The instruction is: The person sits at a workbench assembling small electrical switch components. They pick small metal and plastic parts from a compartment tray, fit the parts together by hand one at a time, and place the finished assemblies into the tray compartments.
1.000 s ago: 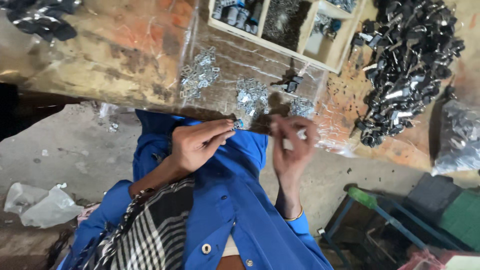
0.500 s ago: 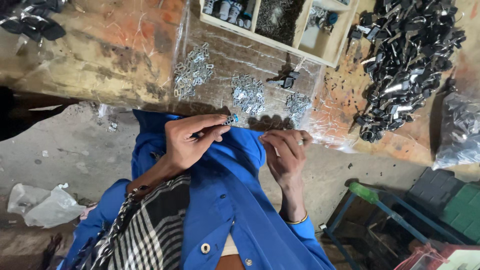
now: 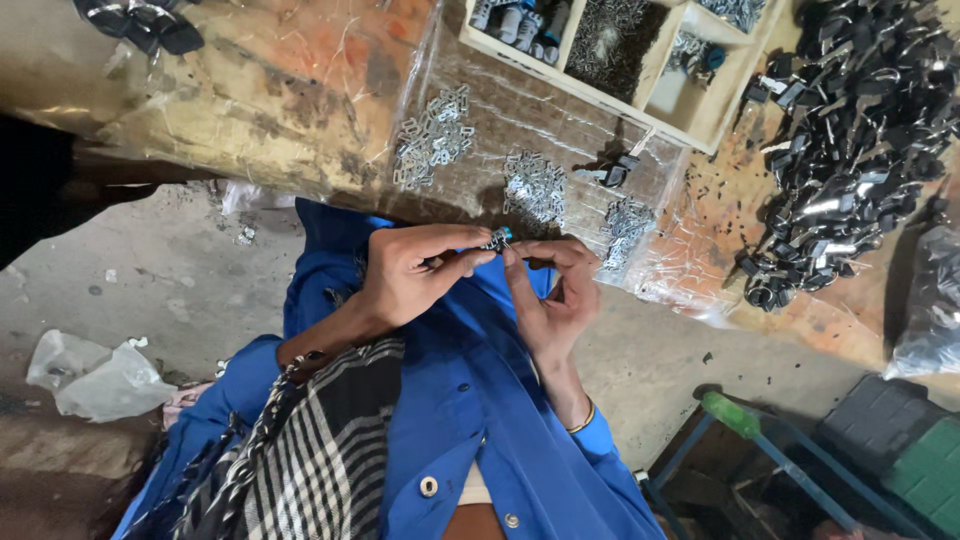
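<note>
Fingers on small part, near bench edge

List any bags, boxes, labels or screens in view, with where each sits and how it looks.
Clear plastic sheet: spread on the bench under small heaps of metal parts, crinkled and shiny.
Wooden tray: top of the bench, pale, split into compartments.
Crumpled plastic bag: on the floor at left, whitish.
Clear bag: right edge, holding dark parts.
No labels or screens show.
</note>
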